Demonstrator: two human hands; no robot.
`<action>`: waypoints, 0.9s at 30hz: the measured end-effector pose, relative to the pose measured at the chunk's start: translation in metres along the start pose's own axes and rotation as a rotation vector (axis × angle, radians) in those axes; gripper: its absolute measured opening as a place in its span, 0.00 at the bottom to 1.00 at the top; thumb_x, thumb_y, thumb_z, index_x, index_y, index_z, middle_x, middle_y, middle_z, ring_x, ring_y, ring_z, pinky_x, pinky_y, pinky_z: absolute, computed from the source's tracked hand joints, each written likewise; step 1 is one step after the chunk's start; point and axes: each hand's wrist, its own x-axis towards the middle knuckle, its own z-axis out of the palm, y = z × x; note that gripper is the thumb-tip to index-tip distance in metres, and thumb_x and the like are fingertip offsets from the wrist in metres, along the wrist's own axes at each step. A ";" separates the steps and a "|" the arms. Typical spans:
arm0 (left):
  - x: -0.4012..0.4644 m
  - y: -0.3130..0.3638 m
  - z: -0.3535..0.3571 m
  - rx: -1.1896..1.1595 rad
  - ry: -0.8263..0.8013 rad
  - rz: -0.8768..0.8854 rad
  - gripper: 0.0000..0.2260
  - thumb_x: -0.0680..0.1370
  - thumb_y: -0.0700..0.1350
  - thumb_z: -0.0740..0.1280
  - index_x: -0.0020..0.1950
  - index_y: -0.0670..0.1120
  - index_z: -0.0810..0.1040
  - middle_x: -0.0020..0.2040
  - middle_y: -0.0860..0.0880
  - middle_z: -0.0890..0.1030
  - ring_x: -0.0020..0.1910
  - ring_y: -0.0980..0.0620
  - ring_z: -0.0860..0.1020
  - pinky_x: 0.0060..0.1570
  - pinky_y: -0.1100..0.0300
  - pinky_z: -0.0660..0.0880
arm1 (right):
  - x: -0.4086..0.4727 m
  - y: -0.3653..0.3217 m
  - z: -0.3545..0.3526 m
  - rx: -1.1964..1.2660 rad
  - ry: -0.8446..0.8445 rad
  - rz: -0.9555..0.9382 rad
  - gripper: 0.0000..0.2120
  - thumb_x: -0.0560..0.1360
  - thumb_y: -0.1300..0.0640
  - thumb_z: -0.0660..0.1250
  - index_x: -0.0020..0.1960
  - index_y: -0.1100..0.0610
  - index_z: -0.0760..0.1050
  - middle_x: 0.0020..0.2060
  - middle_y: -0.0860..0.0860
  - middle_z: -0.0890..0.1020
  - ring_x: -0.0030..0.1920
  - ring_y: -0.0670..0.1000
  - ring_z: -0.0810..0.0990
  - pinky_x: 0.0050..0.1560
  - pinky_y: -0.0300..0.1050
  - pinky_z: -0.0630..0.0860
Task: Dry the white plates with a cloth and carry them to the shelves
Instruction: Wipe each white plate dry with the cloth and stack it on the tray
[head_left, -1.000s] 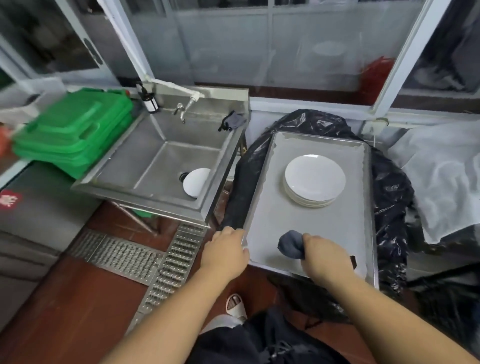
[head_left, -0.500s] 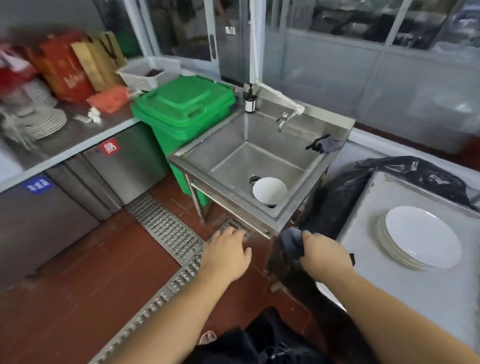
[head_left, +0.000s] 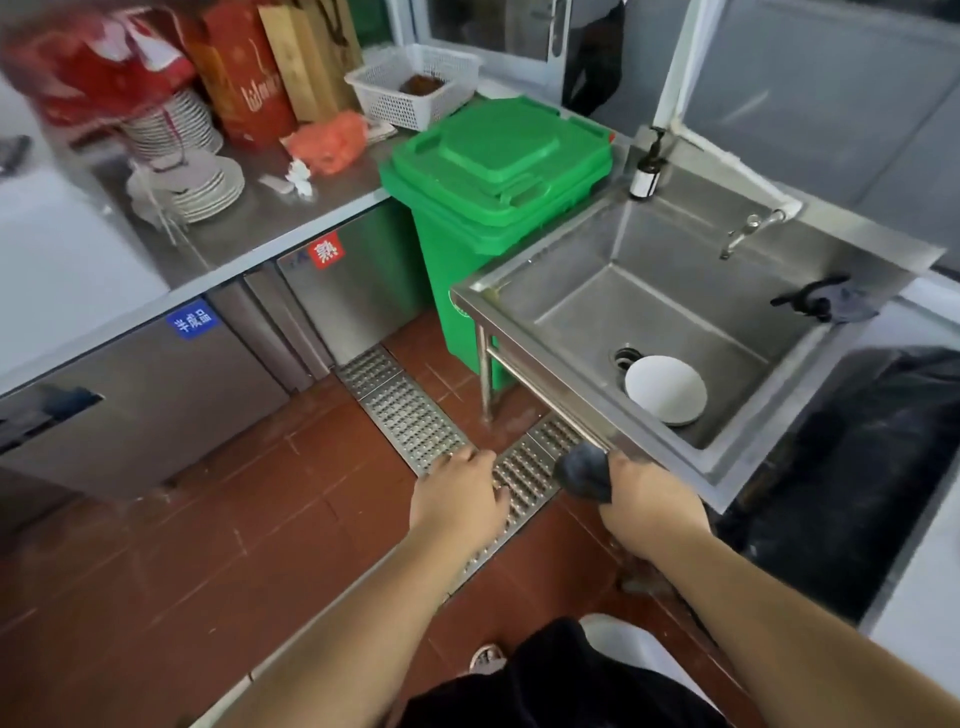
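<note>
Arms reach forward, I see: right hand (head_left: 652, 499) grips the dark cloth (head_left: 583, 472) (bunched), left hand (head_left: 460, 491) palm-down, fingers loosely curled, holding nothing.

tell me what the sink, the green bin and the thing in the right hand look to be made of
The sink looks like brushed stainless steel: grey, dull sheen, folded flat rim. The green bin looks like moulded plastic: uniform bright colour, rounded ridges on its lid. The dark cloth gripped in the right hand seems soft fabric, bunched and matte; the weave is too blurred to tell.
</note>
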 end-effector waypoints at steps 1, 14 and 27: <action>0.008 -0.003 -0.002 -0.001 -0.001 -0.002 0.22 0.82 0.60 0.60 0.74 0.53 0.72 0.69 0.49 0.76 0.67 0.46 0.76 0.60 0.46 0.77 | 0.007 -0.003 -0.002 0.003 0.010 -0.010 0.22 0.81 0.53 0.65 0.74 0.54 0.69 0.62 0.55 0.83 0.61 0.58 0.84 0.56 0.53 0.81; 0.175 0.035 -0.057 0.068 -0.020 0.027 0.20 0.82 0.57 0.62 0.73 0.53 0.73 0.69 0.49 0.77 0.64 0.48 0.76 0.60 0.48 0.79 | 0.165 0.022 -0.067 0.061 -0.058 -0.010 0.17 0.78 0.58 0.63 0.67 0.54 0.72 0.59 0.54 0.84 0.57 0.59 0.84 0.53 0.52 0.81; 0.329 0.107 -0.074 0.155 -0.149 0.171 0.19 0.83 0.54 0.62 0.74 0.52 0.72 0.69 0.49 0.77 0.63 0.49 0.76 0.57 0.50 0.78 | 0.271 0.105 -0.083 0.267 -0.126 0.225 0.13 0.81 0.56 0.60 0.65 0.54 0.72 0.55 0.54 0.82 0.55 0.58 0.84 0.55 0.54 0.82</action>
